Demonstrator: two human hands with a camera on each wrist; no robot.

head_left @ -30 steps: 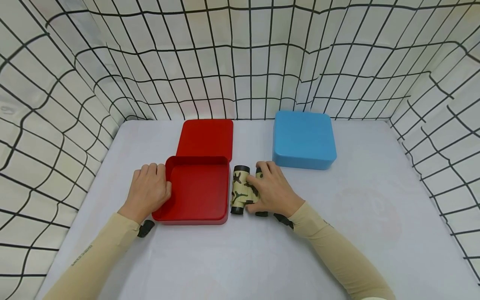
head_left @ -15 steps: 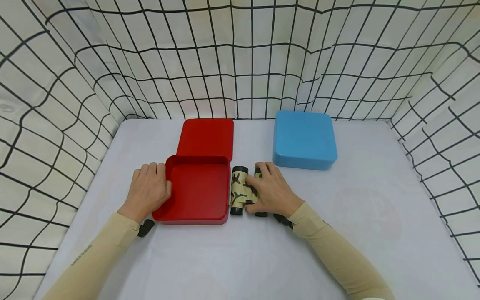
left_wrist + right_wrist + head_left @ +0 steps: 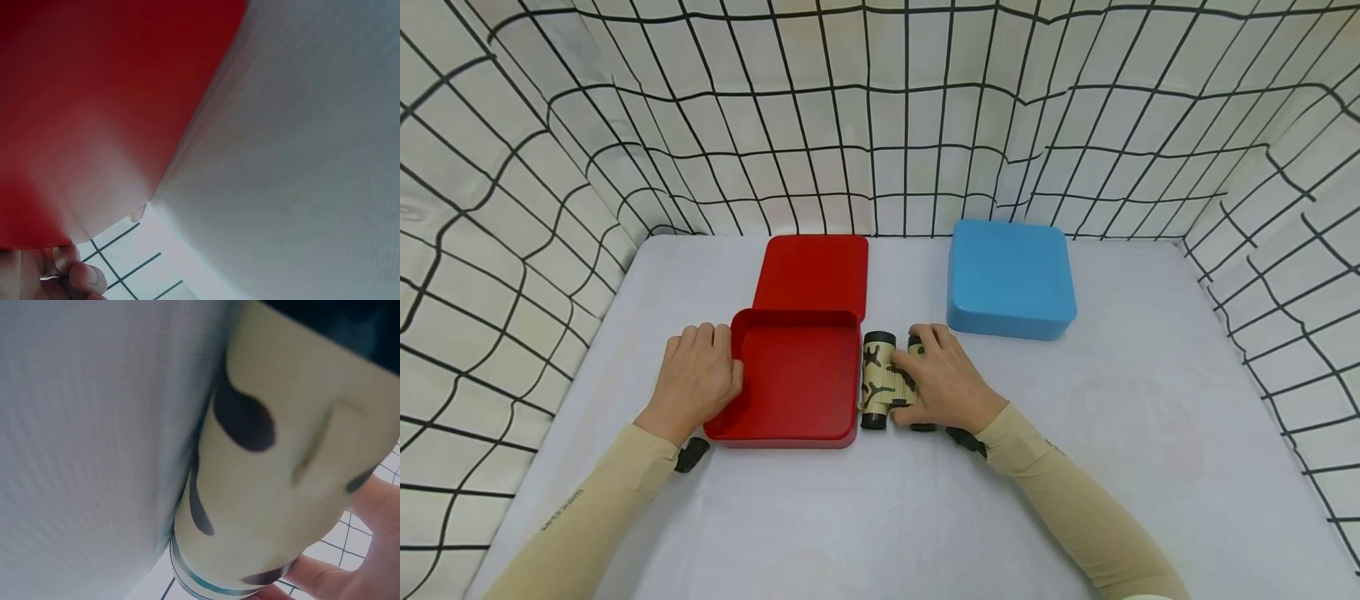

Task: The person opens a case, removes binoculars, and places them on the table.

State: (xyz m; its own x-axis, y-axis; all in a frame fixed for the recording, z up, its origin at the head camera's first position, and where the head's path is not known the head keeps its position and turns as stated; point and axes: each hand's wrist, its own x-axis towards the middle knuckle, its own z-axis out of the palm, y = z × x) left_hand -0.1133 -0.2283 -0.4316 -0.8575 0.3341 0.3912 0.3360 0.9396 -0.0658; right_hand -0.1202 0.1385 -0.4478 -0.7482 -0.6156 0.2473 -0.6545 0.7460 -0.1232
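An open red box [image 3: 793, 379] lies on the white table, its lid folded back behind it. My left hand [image 3: 695, 383] holds the box at its left wall, thumb over the rim. In the left wrist view, curled fingers [image 3: 78, 275] show at the box's edge. Right of the box lie camouflage-patterned binoculars [image 3: 878, 379] with black ends, their left barrel close beside the box wall. My right hand [image 3: 946, 379] grips them from above, covering much of the right barrel. The right wrist view shows one tan barrel [image 3: 281, 469] near the white table surface, fingers around its far side.
A closed blue box [image 3: 1011, 279] stands at the back right, just beyond the right hand's fingertips. Black netting [image 3: 906, 87] over white walls encloses the table [image 3: 880, 525] at the back and both sides.
The binoculars have shifted slightly left, closer to the red box, with the right hand still on them. The left hand keeps its hold on the box.
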